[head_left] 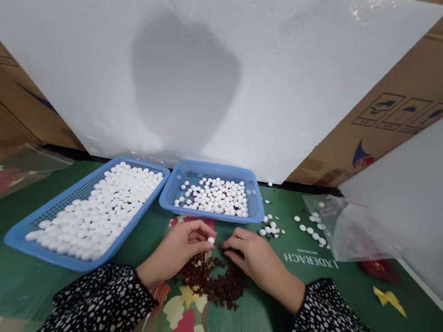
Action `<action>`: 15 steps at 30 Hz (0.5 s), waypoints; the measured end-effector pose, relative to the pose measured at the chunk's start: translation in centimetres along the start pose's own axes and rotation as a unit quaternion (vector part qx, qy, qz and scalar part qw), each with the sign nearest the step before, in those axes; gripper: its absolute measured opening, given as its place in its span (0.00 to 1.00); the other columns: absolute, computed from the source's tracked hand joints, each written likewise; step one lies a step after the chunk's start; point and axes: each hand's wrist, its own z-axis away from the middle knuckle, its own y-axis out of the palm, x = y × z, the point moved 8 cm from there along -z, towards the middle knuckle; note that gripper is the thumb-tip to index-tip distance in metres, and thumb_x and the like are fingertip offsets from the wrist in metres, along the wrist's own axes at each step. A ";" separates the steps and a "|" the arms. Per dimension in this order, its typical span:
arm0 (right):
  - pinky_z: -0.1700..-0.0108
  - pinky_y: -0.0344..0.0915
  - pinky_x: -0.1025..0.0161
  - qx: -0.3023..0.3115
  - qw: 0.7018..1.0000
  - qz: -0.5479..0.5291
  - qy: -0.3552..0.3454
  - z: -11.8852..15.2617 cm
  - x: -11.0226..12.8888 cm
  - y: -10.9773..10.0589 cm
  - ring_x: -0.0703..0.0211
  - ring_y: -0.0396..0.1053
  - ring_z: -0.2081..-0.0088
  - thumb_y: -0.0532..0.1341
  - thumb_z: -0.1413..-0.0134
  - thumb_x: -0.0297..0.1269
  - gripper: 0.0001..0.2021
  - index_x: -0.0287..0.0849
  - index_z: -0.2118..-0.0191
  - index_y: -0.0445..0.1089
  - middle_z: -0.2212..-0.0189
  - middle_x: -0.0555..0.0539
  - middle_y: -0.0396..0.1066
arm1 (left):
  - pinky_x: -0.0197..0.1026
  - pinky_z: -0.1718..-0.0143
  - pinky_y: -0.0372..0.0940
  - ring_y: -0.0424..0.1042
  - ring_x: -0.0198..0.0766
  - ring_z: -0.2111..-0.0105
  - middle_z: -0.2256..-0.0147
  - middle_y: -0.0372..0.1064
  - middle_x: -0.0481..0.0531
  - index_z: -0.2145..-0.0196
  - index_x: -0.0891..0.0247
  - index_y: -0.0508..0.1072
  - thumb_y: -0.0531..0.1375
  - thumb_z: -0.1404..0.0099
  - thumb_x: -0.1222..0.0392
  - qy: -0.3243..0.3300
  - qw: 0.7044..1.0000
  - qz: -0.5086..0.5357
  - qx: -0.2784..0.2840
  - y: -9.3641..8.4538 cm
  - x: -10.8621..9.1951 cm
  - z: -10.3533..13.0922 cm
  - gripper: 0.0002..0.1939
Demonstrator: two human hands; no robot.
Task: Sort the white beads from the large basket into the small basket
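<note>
A small white foam-like ball (211, 240) is pinched between the thumb and fingertips of my left hand (180, 243). Close by on the right, my right hand (252, 254) has its fingers drawn together over the table; anything between them is too small to make out. Below both hands lies a loose pile of small reddish-brown bits (223, 288). Just beyond them stands a blue perforated basket (211, 215) with many white balls, some with reddish-brown bits among them. To the left, a longer blue basket (47, 255) is heaped with plain white balls.
Loose white balls (270, 230) lie right of the middle basket, and others lie farther right beside a clear plastic bag (361, 231). A dark red item (378, 269) and a yellow scrap (388, 300) rest at the right. A white panel (279, 86) and cardboard stand behind.
</note>
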 end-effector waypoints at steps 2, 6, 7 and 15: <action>0.64 0.61 0.65 -0.002 1.000 0.002 -0.010 0.0 0.0 0.1 0.57 0.66 0.64 0.64 0.39 0.24 0.06 0.42 0.59 0.75 0.67 0.49 0.65 | 0.40 0.58 0.64 0.71 0.37 0.63 0.64 0.72 0.50 0.64 0.64 0.72 0.64 0.41 0.62 0.000 1.000 -0.001 -0.001 0.0 0.1 0.0 0.08; 0.62 0.61 0.64 -0.004 0.999 0.010 -0.043 0.0 0.2 0.4 0.57 0.65 0.64 0.64 0.38 0.24 0.08 0.44 0.59 0.75 0.65 0.49 0.65 | 0.40 0.59 0.63 0.71 0.37 0.63 0.64 0.72 0.50 0.63 0.64 0.72 0.64 0.41 0.61 0.005 1.000 0.001 0.001 -0.1 0.2 0.0 0.08; 0.62 0.60 0.64 -0.003 0.999 0.016 -0.050 0.0 0.2 0.4 0.57 0.65 0.64 0.64 0.39 0.25 0.07 0.44 0.59 0.75 0.65 0.49 0.64 | 0.40 0.59 0.64 0.71 0.37 0.63 0.64 0.72 0.50 0.63 0.64 0.72 0.64 0.41 0.61 0.006 1.000 0.001 0.001 -0.2 0.2 0.0 0.08; 0.59 0.59 0.61 -0.038 0.998 -0.040 -0.033 -0.1 0.9 -0.5 0.57 0.66 0.63 0.63 0.42 0.22 0.07 0.42 0.65 0.71 0.65 0.50 0.67 | 0.41 0.57 0.64 0.72 0.38 0.62 0.63 0.73 0.51 0.63 0.64 0.73 0.65 0.40 0.60 0.006 1.000 -0.004 -0.012 -0.3 0.1 0.2 0.08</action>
